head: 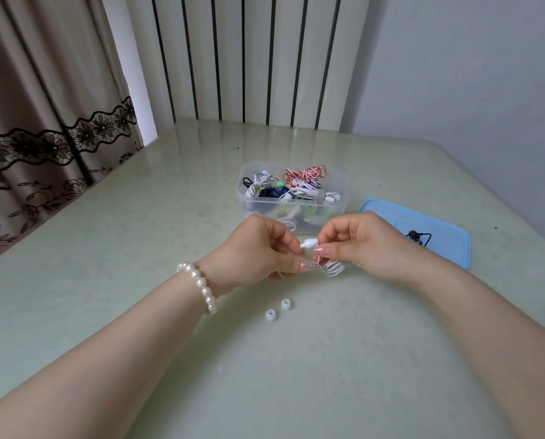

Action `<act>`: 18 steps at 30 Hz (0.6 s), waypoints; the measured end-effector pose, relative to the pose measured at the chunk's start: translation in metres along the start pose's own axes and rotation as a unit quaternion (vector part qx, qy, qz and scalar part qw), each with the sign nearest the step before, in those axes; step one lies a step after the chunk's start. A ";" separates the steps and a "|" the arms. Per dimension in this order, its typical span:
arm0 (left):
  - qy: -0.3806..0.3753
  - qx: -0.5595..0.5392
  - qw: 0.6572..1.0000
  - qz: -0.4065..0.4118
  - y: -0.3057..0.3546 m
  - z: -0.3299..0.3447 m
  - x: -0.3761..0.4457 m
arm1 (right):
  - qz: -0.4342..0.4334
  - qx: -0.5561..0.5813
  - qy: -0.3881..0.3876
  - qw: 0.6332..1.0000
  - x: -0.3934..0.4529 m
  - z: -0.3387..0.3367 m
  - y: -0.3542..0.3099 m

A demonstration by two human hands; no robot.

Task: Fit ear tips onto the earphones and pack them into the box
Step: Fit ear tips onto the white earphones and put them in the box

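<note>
Bare white earbud (309,242) pinched between left hand (258,248) and right hand (359,245) at frame centre, two ear tips (277,309) unfitted on desk (138,217), box (293,198) open.

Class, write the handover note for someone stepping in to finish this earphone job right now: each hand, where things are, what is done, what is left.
Left hand: pinches the white cable beside the earbud.
Right hand: pinches the white earbud, with the coiled cable under its fingers.
Two white ear tips lie loose on the table, near the left wrist.
The clear box behind the hands holds many earphones; its blue lid lies to the right with a dark earphone on it.
Done: earlier sets packed.
Left: fit both tips, pack this set.
</note>
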State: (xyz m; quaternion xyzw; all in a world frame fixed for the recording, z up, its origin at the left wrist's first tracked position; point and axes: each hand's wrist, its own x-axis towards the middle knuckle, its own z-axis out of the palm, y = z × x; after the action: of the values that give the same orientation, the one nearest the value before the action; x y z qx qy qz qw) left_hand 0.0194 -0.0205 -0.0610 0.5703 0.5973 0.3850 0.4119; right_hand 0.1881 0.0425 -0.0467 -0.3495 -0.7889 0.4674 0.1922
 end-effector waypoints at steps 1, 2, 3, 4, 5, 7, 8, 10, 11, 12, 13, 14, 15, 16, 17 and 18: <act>0.005 0.064 0.998 0.010 0.000 -0.003 0.001 | 0.004 0.006 0.003 1.000 0.000 -0.001 0.001; 0.002 0.122 0.992 0.018 0.000 -0.005 0.001 | 0.010 0.011 0.007 1.000 0.001 -0.003 0.002; -0.009 0.163 0.986 0.021 0.001 -0.007 0.000 | 0.016 0.015 0.011 1.000 0.001 -0.005 0.004; -0.024 0.189 0.981 0.019 0.002 -0.008 -0.002 | 0.022 0.017 0.014 1.000 0.001 -0.007 0.005; -0.038 0.208 0.977 0.018 0.004 -0.009 -0.004 | 0.027 0.020 0.015 0.999 0.001 -0.009 0.006; -0.062 0.242 0.968 0.019 0.008 -0.009 -0.008 | 0.031 0.031 0.017 0.999 0.000 -0.011 0.006; -0.074 0.257 0.963 0.020 0.009 -0.009 -0.009 | 0.032 0.033 0.018 0.999 0.000 -0.011 0.006; -0.098 0.299 0.949 0.022 0.010 -0.007 -0.012 | 0.034 0.025 0.023 0.999 0.000 -0.010 0.005; -0.108 0.321 0.941 0.024 0.010 -0.005 -0.013 | 0.035 0.021 0.025 0.999 0.000 -0.010 0.005; -0.115 0.335 0.935 0.027 0.010 -0.004 -0.014 | 0.037 0.017 0.027 0.999 0.000 -0.009 0.005; -0.121 0.340 0.932 0.029 0.010 -0.003 -0.015 | 0.039 0.013 0.028 0.999 0.000 -0.009 0.005; -0.127 0.341 0.931 0.032 0.010 -0.003 -0.015 | 0.041 0.011 0.029 0.999 0.000 -0.008 0.004; -0.131 0.341 0.930 0.034 0.010 -0.003 -0.015 | 0.043 0.012 0.029 0.999 0.000 -0.008 0.003; -0.132 0.343 0.929 0.037 0.010 -0.004 -0.015 | 0.044 0.016 0.030 0.998 0.000 -0.007 0.003; -0.129 0.345 0.929 0.039 0.011 -0.005 -0.014 | 0.044 0.020 0.030 0.998 0.000 -0.007 0.002; -0.122 0.341 0.931 0.043 0.010 -0.006 -0.014 | 0.043 0.022 0.032 0.998 0.000 -0.006 0.001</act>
State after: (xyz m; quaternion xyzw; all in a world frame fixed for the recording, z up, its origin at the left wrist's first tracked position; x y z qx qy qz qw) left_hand 0.0177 -0.0334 -0.0483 0.7439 0.6132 0.1027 0.2450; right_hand 0.1924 0.0465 -0.0448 -0.3932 -0.7562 0.4812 0.2050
